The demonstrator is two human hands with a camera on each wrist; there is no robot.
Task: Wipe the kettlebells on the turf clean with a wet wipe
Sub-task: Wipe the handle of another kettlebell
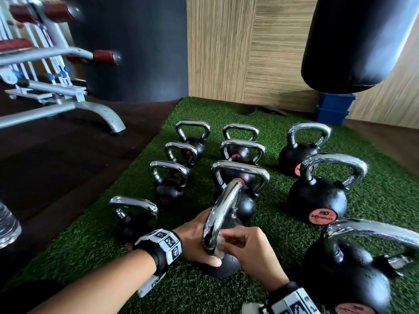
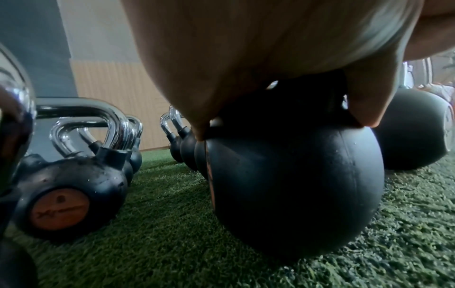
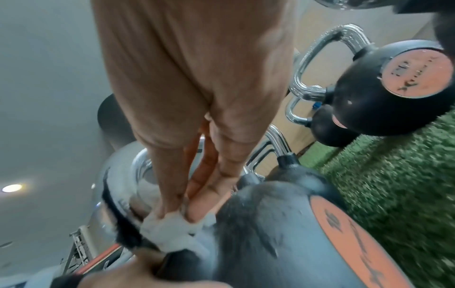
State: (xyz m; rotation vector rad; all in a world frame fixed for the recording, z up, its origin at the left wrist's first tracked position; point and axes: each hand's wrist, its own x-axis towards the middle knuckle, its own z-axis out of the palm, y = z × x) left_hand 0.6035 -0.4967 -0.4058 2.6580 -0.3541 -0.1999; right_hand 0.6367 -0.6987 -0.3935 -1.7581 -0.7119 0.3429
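Chrome-handled black kettlebell (image 1: 223, 225) (tilted) steadied by left hand (image 1: 195, 234); right hand (image 1: 247, 248) grip pinches white wipe (image 3: 169, 231)

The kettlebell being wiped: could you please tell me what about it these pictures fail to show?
- Head view: the hands, left hand and right hand, cover most of the kettlebell body and wet wipe.
- Left wrist view: the palm hides its handle.
- Right wrist view: its orange label is too blurred to read.

Kettlebell (image 1: 226, 264): matt black body, glossy chrome handle; rough green turf (image 1: 204, 291).
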